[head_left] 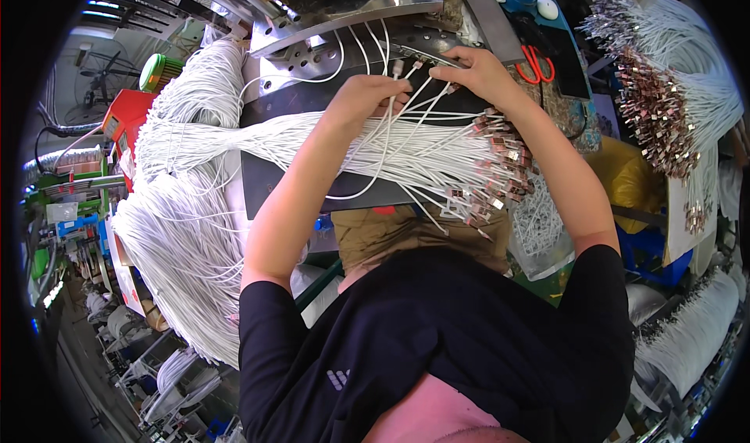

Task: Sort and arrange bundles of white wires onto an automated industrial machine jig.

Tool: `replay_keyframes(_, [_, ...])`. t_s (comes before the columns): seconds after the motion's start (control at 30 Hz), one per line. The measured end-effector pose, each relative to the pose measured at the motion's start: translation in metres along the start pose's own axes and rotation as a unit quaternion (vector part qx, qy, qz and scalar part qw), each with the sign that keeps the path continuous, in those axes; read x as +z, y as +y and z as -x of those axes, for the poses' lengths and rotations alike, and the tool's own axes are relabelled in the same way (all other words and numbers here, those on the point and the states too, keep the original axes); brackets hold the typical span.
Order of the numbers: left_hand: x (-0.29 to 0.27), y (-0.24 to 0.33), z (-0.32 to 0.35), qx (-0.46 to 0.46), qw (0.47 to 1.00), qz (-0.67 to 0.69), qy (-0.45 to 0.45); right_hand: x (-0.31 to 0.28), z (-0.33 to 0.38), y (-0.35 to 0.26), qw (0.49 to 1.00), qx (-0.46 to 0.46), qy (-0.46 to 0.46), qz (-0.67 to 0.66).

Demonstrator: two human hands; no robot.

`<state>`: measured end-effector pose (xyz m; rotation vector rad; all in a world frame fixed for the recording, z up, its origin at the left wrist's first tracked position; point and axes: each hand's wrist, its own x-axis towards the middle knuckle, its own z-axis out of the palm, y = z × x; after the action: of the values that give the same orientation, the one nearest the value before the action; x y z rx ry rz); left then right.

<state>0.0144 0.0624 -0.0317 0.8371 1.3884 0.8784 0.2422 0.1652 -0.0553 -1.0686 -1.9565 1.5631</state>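
Over the black work board (pixel 262 181), my left hand (pixel 367 98) is closed around several thin white cables, whose connector ends stick up past the fingers. To its right, my right hand (pixel 475 74) has thumb and forefinger brought together in a pinch. A slim metal strip or tool (pixel 426 55) runs to its fingertips, and a cable end lies just below the thumb; which of them it grips is hidden. Below both hands stretches a thick bundle of white cables (pixel 375 150), its brown-and-metal connectors (pixel 500 162) fanned out at the right.
A metal fixture with holes (pixel 351 13) stands at the far side. Heaps of white cable (pixel 183 232) hang at the left. Orange-handled scissors (pixel 536 66) lie right of my right hand. More cables with connectors (pixel 660 115) lie far right, near a yellow bag (pixel 625 173).
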Motion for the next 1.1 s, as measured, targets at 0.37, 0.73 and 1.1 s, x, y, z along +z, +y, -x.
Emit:
replay_keyframes(0.37, [-0.019,0.003,-0.007,-0.029,0.995,-0.095,-0.001,0.003,-0.005,0.008,0.997,-0.063,0.018,0.043])
replay_keyframes(0.73, [-0.001,0.006,-0.004,0.017,0.976,-0.214,0.044,0.0,0.003,-0.003,0.994,-0.053,-0.033,0.093])
replay_keyframes(1.1, [-0.021,0.028,-0.042,0.304,0.588,-0.605,0.443,0.012,0.022,-0.039,0.903,-0.102,0.029,0.416])
